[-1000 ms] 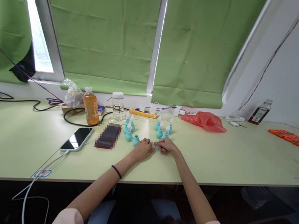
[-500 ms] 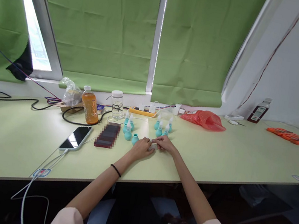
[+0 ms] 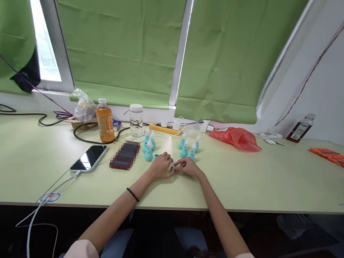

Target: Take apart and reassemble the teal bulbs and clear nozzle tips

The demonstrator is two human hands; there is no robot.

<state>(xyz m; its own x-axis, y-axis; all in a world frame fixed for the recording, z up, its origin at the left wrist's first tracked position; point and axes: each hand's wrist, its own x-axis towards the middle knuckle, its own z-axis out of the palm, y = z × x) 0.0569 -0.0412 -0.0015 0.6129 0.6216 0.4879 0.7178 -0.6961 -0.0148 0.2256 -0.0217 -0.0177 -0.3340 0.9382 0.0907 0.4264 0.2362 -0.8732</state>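
Note:
My left hand [image 3: 161,167] is closed, its fingers curled around a small whitish translucent piece [image 3: 172,167] low over the table. On the piece's other side, my right hand [image 3: 187,166] meets it with thumb and forefinger pinched. Fingers cover most of the piece, so its exact shape is hidden. Just behind my left hand, a teal bulb without a tip [image 3: 155,156] is partly covered. Several teal squeeze bulbs with clear pointed tips [image 3: 148,153] stand upright to the left, and a similar group [image 3: 184,150] stands behind my right hand.
Left of the hands lie a dark red phone [image 3: 124,155] and a charging phone [image 3: 88,159]. An orange drink bottle [image 3: 105,122], a clear jar [image 3: 135,123] and a yellow power strip [image 3: 165,129] line the back. A red plastic bag [image 3: 236,138] lies back right.
My fingers have shifted around the translucent piece, which shows less now. My left hand has turned and covers more of the tipless teal bulb.

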